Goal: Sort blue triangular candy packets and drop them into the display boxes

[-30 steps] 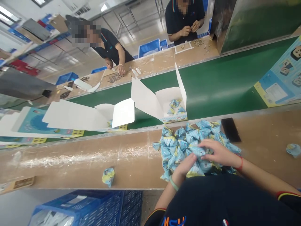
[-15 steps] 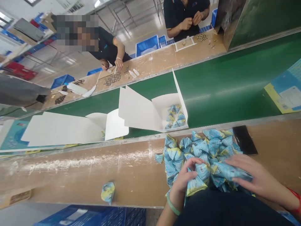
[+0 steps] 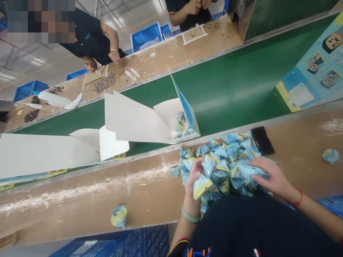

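Note:
A heap of blue and yellow foil packets (image 3: 219, 151) lies on the brown bench in front of me. At the heap's left side, my left hand (image 3: 193, 180) is closed round packets, with a yellow-edged foil packet (image 3: 203, 185) showing in front of the palm. On the right, my right hand (image 3: 270, 175) grips another foil packet (image 3: 249, 171) between thumb and fingers. Past the heap, an open white-lined carton (image 3: 139, 119) on the green belt has several similar packets (image 3: 182, 126) inside it.
Another open carton (image 3: 53, 151) stands further left on the green belt (image 3: 227, 89), and a printed carton (image 3: 302, 84) is at the right. A black flat object (image 3: 262, 140) borders the heap. Single packets lie left (image 3: 119, 216) and right (image 3: 330, 155). Two co-workers sit across the belt.
The view has shifted right. My left hand has moved slightly apart from my right, and the packets in it now show more plainly. The right hand still grips a packet.

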Demonstrator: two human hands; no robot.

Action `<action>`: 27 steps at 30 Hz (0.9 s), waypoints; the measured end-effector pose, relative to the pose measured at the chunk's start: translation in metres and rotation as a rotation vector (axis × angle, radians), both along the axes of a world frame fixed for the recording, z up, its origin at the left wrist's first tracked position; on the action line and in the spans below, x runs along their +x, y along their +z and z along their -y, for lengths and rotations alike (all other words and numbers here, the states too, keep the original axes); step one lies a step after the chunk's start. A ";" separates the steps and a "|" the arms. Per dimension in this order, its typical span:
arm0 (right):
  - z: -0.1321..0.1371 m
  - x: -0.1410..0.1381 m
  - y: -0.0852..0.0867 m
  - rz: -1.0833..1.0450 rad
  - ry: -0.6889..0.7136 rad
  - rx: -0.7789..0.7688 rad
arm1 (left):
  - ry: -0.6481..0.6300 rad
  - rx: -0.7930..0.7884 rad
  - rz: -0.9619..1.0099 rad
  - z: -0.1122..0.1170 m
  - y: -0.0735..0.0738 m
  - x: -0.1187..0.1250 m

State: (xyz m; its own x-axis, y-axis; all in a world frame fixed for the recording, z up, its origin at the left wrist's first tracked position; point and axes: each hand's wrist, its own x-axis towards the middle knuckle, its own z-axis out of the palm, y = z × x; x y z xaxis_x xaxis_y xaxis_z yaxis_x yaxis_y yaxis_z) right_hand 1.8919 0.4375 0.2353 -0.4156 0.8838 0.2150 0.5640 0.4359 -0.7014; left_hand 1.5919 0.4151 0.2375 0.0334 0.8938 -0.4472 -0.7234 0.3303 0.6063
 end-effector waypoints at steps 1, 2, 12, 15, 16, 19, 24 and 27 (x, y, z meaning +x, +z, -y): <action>0.003 0.003 -0.006 0.012 -0.042 0.018 | 0.006 0.003 0.013 0.001 0.003 0.001; 0.006 0.007 -0.014 0.036 -0.075 0.034 | 0.004 0.009 0.024 0.002 0.006 0.003; 0.037 -0.028 -0.012 -0.156 0.010 -0.313 | -0.275 0.154 -0.062 0.038 -0.014 0.048; 0.045 -0.045 -0.006 -0.227 0.061 -0.449 | -0.374 0.198 -0.104 0.046 -0.030 0.054; 0.046 -0.048 -0.005 -0.237 0.063 -0.439 | -0.374 0.197 -0.107 0.047 -0.033 0.055; 0.043 -0.042 0.005 -0.277 0.100 -0.334 | -0.311 0.168 -0.074 0.050 -0.029 0.054; 0.026 -0.003 0.056 -0.393 -0.353 0.335 | -0.132 0.070 -0.044 0.058 0.001 0.049; 0.023 0.015 0.078 -0.355 -0.339 0.545 | -0.069 -0.004 -0.052 0.064 0.014 0.047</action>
